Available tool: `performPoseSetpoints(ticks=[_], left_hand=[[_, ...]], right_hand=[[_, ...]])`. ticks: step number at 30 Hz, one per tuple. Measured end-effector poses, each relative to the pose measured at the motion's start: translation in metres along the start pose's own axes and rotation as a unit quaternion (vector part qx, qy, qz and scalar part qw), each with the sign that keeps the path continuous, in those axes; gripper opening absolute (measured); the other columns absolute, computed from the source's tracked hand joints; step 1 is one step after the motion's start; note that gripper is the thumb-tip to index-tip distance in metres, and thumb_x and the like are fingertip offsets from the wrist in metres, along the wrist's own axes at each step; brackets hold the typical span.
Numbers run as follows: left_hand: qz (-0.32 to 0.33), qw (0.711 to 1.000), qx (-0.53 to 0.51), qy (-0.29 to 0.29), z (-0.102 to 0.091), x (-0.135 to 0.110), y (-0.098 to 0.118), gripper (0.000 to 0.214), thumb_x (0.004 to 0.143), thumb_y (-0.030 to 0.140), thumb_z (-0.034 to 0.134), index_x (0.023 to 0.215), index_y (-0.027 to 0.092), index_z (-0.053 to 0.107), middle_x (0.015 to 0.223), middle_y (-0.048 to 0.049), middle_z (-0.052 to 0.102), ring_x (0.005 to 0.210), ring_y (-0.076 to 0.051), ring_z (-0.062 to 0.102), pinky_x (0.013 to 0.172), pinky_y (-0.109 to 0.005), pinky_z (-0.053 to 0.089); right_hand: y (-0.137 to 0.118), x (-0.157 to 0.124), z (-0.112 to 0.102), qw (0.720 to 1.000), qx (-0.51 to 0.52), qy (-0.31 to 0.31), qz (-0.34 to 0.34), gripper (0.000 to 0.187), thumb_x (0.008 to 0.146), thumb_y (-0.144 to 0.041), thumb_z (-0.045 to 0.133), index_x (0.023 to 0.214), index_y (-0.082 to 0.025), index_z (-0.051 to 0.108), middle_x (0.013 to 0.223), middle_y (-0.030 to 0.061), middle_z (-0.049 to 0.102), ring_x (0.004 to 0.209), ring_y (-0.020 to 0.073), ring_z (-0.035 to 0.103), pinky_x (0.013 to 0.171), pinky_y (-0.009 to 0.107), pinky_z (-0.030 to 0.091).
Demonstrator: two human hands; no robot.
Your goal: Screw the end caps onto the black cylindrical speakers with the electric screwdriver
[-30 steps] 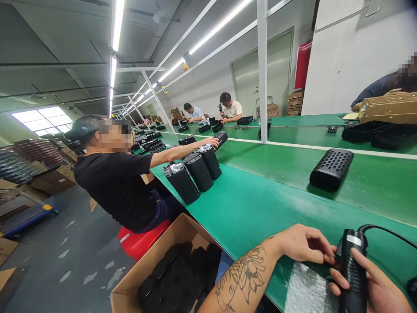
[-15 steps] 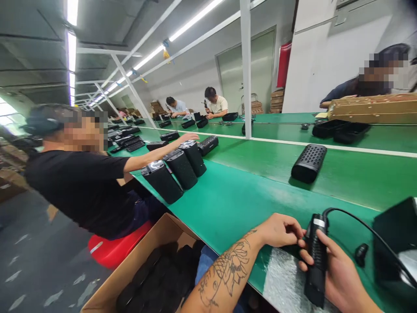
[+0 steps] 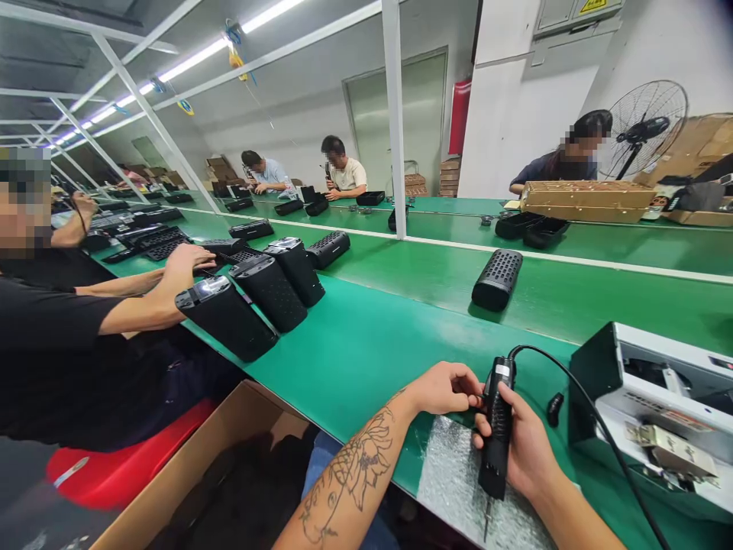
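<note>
In my right hand (image 3: 524,435) is a black electric screwdriver (image 3: 497,435), its thin bit pointing down over a sheet of bubble wrap (image 3: 443,466) at the table edge. The fingers of that hand wrap around the body. A cable runs from its top to the right. My left hand (image 3: 450,388) is beside the upper part of the screwdriver, fingertips pinched together; whatever they hold is hidden. A small black part (image 3: 554,410) lies right of the screwdriver. Beyond, on the green surface, rests a black housing with a perforated top (image 3: 497,279).
A metal-cased device (image 3: 658,389), open in front, stands at right. Several black housings (image 3: 226,317) stand at left, near a co-worker's hands (image 3: 188,263). Below the table edge is a cardboard box (image 3: 172,466) of dark items. A white post (image 3: 394,122) rises beyond.
The view has turned right, showing more of the metal-cased device. The co-worker's arm has drawn back from the farther housing. The screwdriver's bit now shows; my hands keep nearly the same pose.
</note>
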State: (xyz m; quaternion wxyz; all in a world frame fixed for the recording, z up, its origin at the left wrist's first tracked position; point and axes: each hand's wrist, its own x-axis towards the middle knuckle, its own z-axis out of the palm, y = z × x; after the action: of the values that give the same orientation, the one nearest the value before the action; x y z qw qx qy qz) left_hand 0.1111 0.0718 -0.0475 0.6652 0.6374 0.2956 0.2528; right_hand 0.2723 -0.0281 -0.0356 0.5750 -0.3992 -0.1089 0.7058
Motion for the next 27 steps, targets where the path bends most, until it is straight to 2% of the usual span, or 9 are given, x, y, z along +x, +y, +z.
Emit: performPoseSetpoints(ticks=[10,15,21,27], left_hand=[[0.007,1.000,-0.003,-0.006,-0.001,0.004,-0.010,0.024,0.066,0.010,0.077,0.090,0.014,0.075,0.083,-0.0035,0.077,0.081,-0.016,0.074,0.077,-0.025,0.057],[0.016,1.000,0.005,-0.007,-0.001,0.006,-0.013,0.023,0.065,0.008,0.077,0.087,0.013,0.075,0.078,-0.0006,0.074,0.074,-0.012,0.068,0.073,-0.022,0.054],[0.012,1.000,0.007,-0.021,-0.004,0.007,-0.018,0.032,0.067,0.009,0.079,0.098,0.013,0.077,0.088,-0.0047,0.078,0.078,-0.014,0.072,0.073,-0.024,0.056],[0.014,0.999,0.005,-0.031,-0.006,0.006,-0.016,0.031,0.065,0.008,0.077,0.096,0.014,0.078,0.089,-0.0046,0.078,0.078,-0.014,0.072,0.075,-0.024,0.057]], right_hand=[[0.002,0.002,-0.003,1.000,-0.004,-0.004,-0.004,0.035,0.093,-0.046,0.076,0.111,-0.018,0.068,0.084,0.0018,0.068,0.051,0.0120,0.052,0.045,0.032,0.057],[0.003,0.001,-0.002,1.000,-0.006,-0.013,0.005,0.035,0.091,-0.046,0.078,0.110,-0.018,0.068,0.084,0.0027,0.070,0.052,0.0128,0.053,0.045,0.032,0.058],[0.003,0.001,-0.002,1.000,-0.006,-0.006,0.003,0.035,0.091,-0.047,0.078,0.110,-0.019,0.069,0.084,0.0019,0.070,0.053,0.0126,0.053,0.046,0.032,0.059],[0.003,0.000,-0.002,1.000,-0.008,-0.002,0.002,0.036,0.091,-0.047,0.078,0.111,-0.017,0.069,0.085,0.0025,0.070,0.051,0.0128,0.053,0.045,0.034,0.059]])
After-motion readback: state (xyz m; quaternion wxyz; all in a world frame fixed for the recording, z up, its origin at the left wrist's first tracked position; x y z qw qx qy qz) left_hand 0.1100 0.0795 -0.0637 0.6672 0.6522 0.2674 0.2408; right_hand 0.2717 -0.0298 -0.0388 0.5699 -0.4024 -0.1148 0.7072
